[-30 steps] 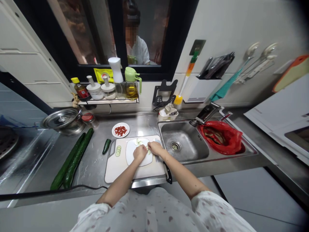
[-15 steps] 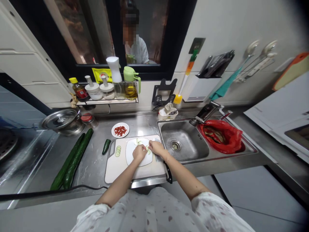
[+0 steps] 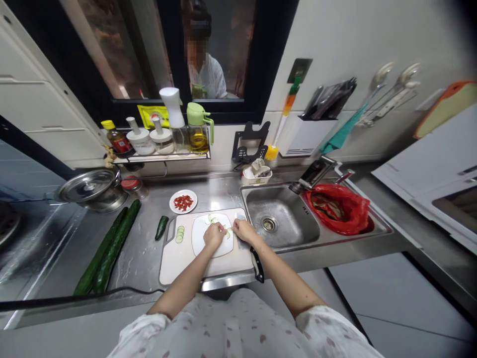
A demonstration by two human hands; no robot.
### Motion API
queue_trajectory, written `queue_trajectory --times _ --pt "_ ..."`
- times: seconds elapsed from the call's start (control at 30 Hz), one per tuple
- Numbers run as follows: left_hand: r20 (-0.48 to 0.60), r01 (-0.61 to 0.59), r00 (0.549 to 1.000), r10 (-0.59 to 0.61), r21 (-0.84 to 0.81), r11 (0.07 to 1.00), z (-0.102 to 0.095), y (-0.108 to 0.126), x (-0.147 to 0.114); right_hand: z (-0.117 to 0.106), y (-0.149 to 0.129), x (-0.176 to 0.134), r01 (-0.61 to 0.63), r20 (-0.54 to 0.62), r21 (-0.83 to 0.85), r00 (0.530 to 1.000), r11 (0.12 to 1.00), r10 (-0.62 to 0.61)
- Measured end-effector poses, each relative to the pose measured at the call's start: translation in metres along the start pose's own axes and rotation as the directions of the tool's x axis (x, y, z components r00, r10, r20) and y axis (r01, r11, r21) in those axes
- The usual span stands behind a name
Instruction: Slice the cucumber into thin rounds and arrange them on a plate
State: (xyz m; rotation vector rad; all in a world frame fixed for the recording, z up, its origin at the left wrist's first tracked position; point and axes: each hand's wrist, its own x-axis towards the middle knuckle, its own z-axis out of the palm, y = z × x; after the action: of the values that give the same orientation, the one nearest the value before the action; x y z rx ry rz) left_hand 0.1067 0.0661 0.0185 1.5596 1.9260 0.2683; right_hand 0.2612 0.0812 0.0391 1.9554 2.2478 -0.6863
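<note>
A white plate [image 3: 200, 242] with rounded corners lies on the pale cutting board [image 3: 175, 263]. Thin cucumber slices [image 3: 212, 219] are set near its far edge, with others close to my fingers at the right. My left hand [image 3: 215, 235] hovers over the plate, its fingertips pinched at a pale cucumber slice. From the right, my right hand [image 3: 244, 230] meets it at the plate's edge, fingers closed around the slice's other side. A short row of cucumber slices [image 3: 180, 234] rests on the board's left. The black-handled knife [image 3: 257, 266] lies beside my right forearm, its blade partly hidden.
Left of the board are a cucumber piece [image 3: 161, 227] and two whole cucumbers [image 3: 112, 253]. A small plate of chopped red pieces [image 3: 183, 202] stands behind. At right is the sink [image 3: 286, 219] with a red bag [image 3: 350, 211]. Bottles [image 3: 197, 132] line the shelf.
My right hand has drawn slightly to the right, so the gap between my fingertips is a bit wider. My left hand stays over the plate. The view has shifted slightly.
</note>
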Motion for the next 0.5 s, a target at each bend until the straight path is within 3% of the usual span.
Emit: queue_trajectory --times 0.5 --pt "0.004 0.01 1.0 -0.01 0.023 1.0 0.0058 -0.0034 0.0061 -0.0004 -0.0035 -0.0058 -0.015 -0.017 0.027 1.0 1.0 0.016"
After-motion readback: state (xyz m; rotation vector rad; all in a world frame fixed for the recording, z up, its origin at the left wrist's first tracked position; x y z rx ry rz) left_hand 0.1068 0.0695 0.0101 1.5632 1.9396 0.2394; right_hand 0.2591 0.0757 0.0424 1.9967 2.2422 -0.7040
